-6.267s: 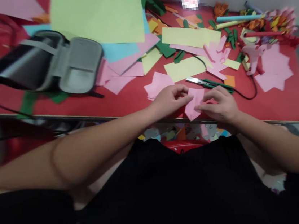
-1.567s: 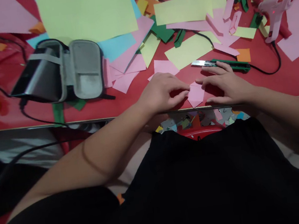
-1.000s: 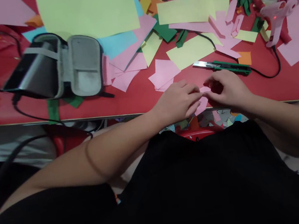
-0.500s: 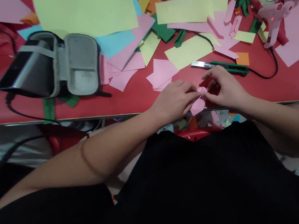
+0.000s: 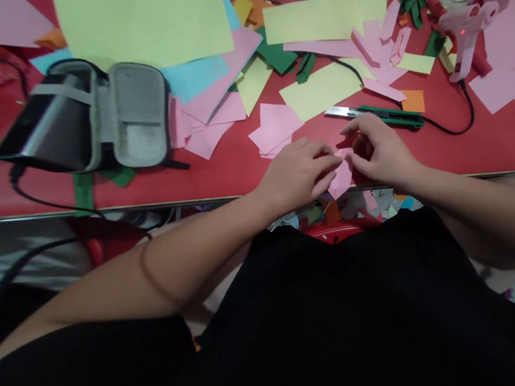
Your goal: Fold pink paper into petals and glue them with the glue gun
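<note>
A small folded pink paper piece [image 5: 342, 175] is pinched between both my hands at the near edge of the red table [image 5: 235, 164]. My left hand [image 5: 297, 172] grips its left side with closed fingers. My right hand [image 5: 381, 149] holds its upper right part, fingers curled on it. Just beyond my left hand lies a small stack of pink paper squares [image 5: 275, 127]. A green utility knife [image 5: 377, 114] with its blade out lies just beyond my right hand.
An open grey case [image 5: 88, 116] with a black cable sits at the left. Large lime, blue and pink sheets [image 5: 143, 22] cover the far side. A pink glue gun [image 5: 463, 30], green scraps and paper rolls lie at the far right.
Earlier the pink piece lay flat on the table under my fingers; now both hands have lifted it at the table edge and closed more tightly around it.
</note>
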A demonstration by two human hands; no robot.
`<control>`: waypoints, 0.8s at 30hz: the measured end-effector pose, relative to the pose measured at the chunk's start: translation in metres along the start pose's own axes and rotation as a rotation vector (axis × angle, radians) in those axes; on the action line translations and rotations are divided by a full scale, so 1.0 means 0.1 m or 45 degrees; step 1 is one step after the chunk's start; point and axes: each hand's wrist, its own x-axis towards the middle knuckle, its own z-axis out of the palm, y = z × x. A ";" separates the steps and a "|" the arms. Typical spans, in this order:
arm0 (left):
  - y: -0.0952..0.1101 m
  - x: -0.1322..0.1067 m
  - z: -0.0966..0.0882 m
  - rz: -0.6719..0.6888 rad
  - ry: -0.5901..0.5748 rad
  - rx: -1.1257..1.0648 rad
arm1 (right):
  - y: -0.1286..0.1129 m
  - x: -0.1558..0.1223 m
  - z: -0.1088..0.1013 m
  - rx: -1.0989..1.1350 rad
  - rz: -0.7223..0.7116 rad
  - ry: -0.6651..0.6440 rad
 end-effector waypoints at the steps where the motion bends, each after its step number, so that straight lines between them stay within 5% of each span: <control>1: -0.01 0.00 0.00 -0.002 -0.008 -0.008 | 0.02 0.01 0.00 0.001 0.011 0.017; 12: -0.32 0.03 0.03 0.158 -0.040 0.088 | 0.11 0.16 -0.04 -0.128 0.013 0.016; 24: -0.29 0.06 0.04 0.202 -0.038 0.001 | 0.17 0.08 -0.07 -0.083 -0.024 0.002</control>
